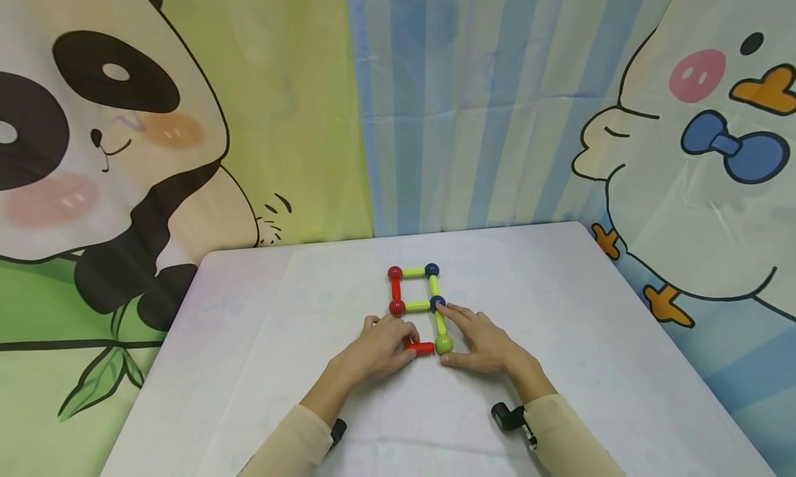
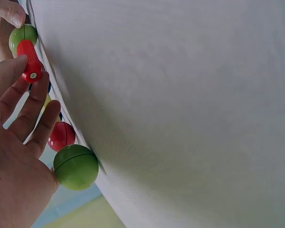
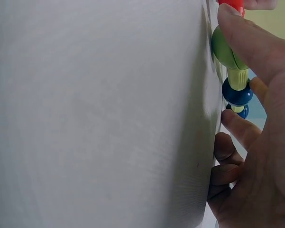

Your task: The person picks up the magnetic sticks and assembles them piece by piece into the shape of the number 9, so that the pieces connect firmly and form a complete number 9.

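My left hand (image 1: 379, 347) pinches a red rod (image 2: 29, 61) between thumb and fingers. The rod's far end meets a green ball (image 1: 443, 343) at the near end of a ball-and-rod frame. By the little-finger side of this hand sits another green ball (image 2: 76, 167), mostly hidden in the head view. My right hand (image 1: 484, 340) lies right of the frame, its thumb touching the first green ball and its index fingertip at a blue ball (image 1: 438, 303). A yellow-green rod (image 1: 441, 323) joins those two balls.
Beyond the hands, the frame forms a square: two red balls (image 1: 396, 307) on the left, blue ones on the right, linked by yellow-green rods (image 1: 413, 272) and one red rod (image 1: 395, 289). It lies on a white-covered table (image 1: 280, 311) before a cartoon-printed curtain (image 1: 298, 117).
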A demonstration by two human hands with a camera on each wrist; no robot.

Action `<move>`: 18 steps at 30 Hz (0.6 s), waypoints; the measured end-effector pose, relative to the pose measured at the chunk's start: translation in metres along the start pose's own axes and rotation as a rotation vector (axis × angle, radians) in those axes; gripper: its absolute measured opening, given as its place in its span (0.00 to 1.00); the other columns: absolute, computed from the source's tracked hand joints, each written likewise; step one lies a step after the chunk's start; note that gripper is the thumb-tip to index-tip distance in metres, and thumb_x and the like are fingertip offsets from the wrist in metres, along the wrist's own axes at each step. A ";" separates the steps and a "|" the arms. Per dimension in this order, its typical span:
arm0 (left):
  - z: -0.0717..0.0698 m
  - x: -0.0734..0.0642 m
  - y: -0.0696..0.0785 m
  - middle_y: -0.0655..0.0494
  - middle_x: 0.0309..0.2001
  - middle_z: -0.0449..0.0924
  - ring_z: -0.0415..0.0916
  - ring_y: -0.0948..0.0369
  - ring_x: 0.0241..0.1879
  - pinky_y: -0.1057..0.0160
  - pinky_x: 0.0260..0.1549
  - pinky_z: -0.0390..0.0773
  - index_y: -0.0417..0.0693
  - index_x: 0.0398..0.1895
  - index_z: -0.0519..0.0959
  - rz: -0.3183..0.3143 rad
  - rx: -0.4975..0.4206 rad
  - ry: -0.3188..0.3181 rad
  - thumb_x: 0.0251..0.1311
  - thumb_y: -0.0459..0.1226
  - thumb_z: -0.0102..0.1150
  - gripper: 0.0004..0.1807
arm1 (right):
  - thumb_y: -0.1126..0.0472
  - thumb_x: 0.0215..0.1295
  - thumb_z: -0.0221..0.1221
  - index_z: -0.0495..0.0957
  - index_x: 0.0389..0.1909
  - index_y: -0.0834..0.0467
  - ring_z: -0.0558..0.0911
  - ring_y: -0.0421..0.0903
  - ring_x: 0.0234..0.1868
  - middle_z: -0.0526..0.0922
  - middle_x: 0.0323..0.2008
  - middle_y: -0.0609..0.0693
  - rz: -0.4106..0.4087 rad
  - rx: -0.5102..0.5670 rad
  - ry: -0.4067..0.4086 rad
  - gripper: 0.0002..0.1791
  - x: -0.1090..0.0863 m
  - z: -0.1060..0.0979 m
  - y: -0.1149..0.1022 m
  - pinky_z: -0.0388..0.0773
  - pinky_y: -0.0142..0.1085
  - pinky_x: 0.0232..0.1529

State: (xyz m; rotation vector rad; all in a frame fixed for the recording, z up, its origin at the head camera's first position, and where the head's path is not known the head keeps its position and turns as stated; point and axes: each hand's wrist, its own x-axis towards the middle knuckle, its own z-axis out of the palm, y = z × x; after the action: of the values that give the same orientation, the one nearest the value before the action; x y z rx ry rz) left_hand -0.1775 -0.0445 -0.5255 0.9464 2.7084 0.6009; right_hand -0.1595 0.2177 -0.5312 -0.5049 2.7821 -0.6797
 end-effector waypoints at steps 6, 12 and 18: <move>-0.001 0.000 0.000 0.67 0.39 0.78 0.71 0.63 0.50 0.41 0.61 0.61 0.61 0.47 0.81 0.002 -0.004 0.003 0.68 0.47 0.64 0.08 | 0.29 0.57 0.66 0.52 0.81 0.33 0.72 0.51 0.60 0.59 0.79 0.47 -0.003 -0.008 0.000 0.53 0.001 0.000 0.000 0.78 0.57 0.53; 0.000 0.000 -0.001 0.68 0.41 0.79 0.71 0.62 0.53 0.41 0.61 0.62 0.62 0.49 0.81 -0.001 -0.004 0.001 0.69 0.47 0.64 0.09 | 0.29 0.57 0.66 0.52 0.81 0.33 0.72 0.53 0.62 0.59 0.79 0.47 -0.002 -0.007 -0.004 0.53 0.001 0.000 0.000 0.77 0.59 0.54; 0.003 0.002 -0.001 0.69 0.40 0.78 0.70 0.61 0.53 0.40 0.62 0.61 0.63 0.52 0.81 -0.038 0.011 -0.007 0.69 0.48 0.63 0.11 | 0.31 0.57 0.68 0.55 0.80 0.33 0.70 0.59 0.70 0.56 0.78 0.52 -0.002 0.028 0.029 0.52 0.001 0.002 0.000 0.73 0.66 0.58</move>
State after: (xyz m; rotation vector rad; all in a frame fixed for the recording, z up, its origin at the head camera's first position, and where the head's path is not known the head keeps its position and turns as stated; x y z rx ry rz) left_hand -0.1785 -0.0434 -0.5288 0.8951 2.7198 0.5752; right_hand -0.1596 0.2163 -0.5328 -0.4957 2.7955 -0.7314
